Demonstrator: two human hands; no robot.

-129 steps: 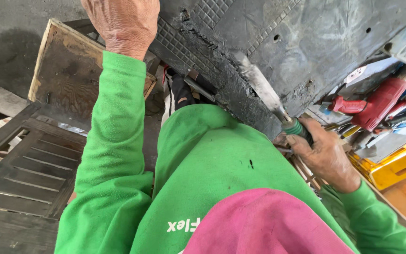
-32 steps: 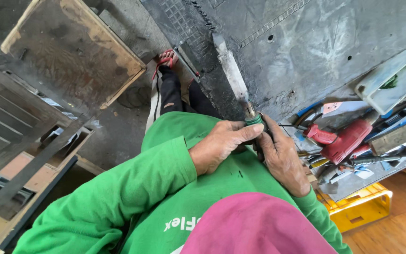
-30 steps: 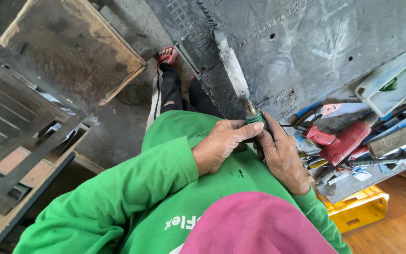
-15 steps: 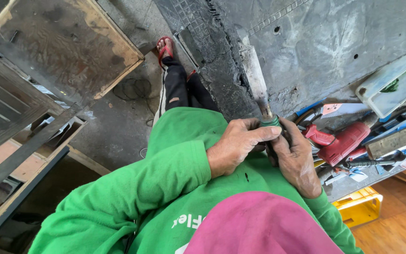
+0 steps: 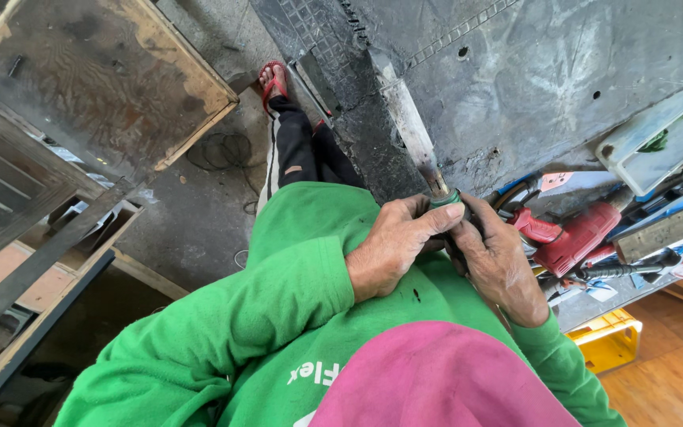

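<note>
tool handle mostly hidden inside both fists; only a green collar shows. left hand (image 5: 393,249) and right hand (image 5: 499,265) are wrapped tight around the scraper (image 5: 414,134), whose flat, grimy metal blade lies against the dark, scuffed panel (image 5: 563,71). red power tool (image 5: 575,237) partly cut off among clutter, right.

Grimy, perhaps flat blade (image 5: 409,130), green-collared handle upright
</note>
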